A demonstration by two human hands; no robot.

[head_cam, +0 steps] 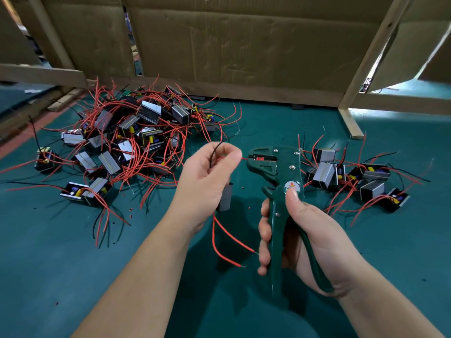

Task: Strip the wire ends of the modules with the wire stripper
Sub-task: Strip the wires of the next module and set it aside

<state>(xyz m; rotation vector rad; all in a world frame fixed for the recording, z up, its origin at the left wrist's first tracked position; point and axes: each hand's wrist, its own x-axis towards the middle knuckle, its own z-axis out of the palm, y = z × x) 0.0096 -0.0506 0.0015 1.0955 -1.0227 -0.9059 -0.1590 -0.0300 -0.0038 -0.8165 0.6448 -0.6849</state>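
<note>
My right hand (pixel 305 237) grips the handles of a green wire stripper (pixel 280 181), held upright with its jaws pointing left. My left hand (pixel 207 181) pinches a red wire whose end sits in the stripper's jaws (pixel 261 159). A black wire (pixel 214 152) loops up over the same fingers. The grey module (pixel 225 198) these wires belong to hangs below my left hand, mostly hidden behind it. Two more red wires (pixel 227 242) trail down from it with bare tips.
A large heap of modules with red and black wires (pixel 127 140) lies at the left on the green mat (pixel 73 264). A smaller group of modules (pixel 353 176) lies at the right. Cardboard walls on wooden frames (pixel 244 50) close the back. Small red insulation bits dot the mat.
</note>
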